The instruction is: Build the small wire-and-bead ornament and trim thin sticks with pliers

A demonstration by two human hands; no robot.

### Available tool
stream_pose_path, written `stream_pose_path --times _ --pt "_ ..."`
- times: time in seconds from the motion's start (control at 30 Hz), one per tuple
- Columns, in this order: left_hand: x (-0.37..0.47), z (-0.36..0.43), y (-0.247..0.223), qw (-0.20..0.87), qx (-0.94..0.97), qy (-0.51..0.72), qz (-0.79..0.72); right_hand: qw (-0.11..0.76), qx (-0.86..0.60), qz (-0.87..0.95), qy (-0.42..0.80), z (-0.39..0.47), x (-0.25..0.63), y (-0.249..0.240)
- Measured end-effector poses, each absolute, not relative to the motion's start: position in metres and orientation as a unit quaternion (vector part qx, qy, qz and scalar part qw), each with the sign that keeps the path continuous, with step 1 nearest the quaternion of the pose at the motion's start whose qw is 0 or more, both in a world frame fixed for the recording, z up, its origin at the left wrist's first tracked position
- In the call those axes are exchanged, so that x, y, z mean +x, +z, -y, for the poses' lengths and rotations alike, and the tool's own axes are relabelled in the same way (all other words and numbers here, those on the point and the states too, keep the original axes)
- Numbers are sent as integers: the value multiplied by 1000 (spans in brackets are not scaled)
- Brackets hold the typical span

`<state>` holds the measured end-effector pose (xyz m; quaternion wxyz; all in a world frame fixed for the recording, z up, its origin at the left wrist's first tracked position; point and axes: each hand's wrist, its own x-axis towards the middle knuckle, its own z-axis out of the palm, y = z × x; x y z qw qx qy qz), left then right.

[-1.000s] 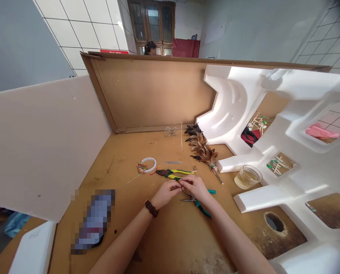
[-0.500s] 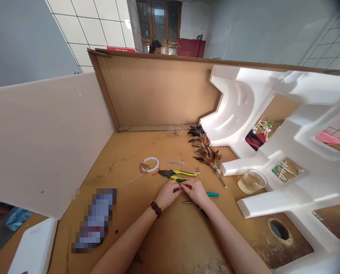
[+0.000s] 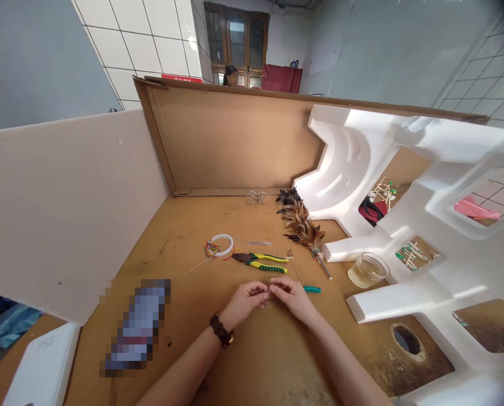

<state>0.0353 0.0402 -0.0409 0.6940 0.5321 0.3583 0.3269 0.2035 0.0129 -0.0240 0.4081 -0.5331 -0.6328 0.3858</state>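
Over the middle of the wooden table, my left hand (image 3: 245,301), with a brown watch strap at the wrist, has its fingers pinched together. My right hand (image 3: 292,296) meets it fingertip to fingertip, also pinched. Whatever lies between the fingertips is too small to make out. Just beyond the hands are yellow-green pliers (image 3: 262,261) with handles apart. A teal-handled tool (image 3: 312,289) is partly hidden behind my right hand. Thin metal pieces (image 3: 259,243) lie past the pliers, and a white ring (image 3: 223,245) with coloured threads is to their left.
A feather duster (image 3: 303,225) and a glass of liquid (image 3: 369,270) are at the right, beside white foam packaging (image 3: 378,304). A wire piece (image 3: 257,197) lies near the cardboard wall (image 3: 239,138). A blurred flat object (image 3: 137,327) is at the left. A person's head shows beyond.
Both hands have moved nearer to me, away from the pliers, whose lower handle now shows fully. My right hand now covers more of the teal-handled tool.
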Motion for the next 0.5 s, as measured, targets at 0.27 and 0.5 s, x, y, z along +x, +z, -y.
stream_pose_path --times 0.27,0.5 --pt "18 -22 -49 725 441 347 -400 79 -652 745 114 27 259 -24" --pt "9 -24 -52 733 424 364 -389 -37 -617 786 28 24 244 -16"
